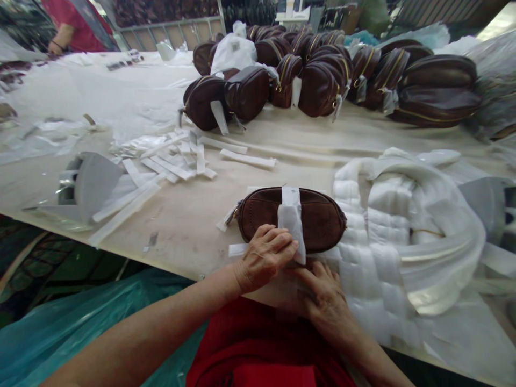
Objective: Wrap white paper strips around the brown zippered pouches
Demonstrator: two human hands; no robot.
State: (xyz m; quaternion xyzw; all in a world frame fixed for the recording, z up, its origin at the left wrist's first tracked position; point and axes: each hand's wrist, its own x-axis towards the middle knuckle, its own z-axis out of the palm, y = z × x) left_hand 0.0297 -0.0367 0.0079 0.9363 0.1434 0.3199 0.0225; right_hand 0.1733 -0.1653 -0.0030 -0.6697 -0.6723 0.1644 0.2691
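A small dark brown oval bag [322, 217] lies in front of me near the table's front edge. A white foam strip [291, 215] runs over its middle. My left hand [270, 252] rests on the bag's lower front, fingers close together and pressing on the strip's lower end. Just below the bag, my right hand [322, 293] is bent at the table's edge, its fingertips partly hidden by the bag's lower side. Something thin and pale lies between the two hands, too unclear to name. A wrapped zip pull [229, 216] sticks out at the bag's left end.
Many similar brown bags [324, 80] stand along the back. Loose white strips [173, 161] lie to the left beside a grey tape dispenser [91, 185]. Puffy white packing rolls [439, 258] fill the right. Another person [76, 27] is at the far left.
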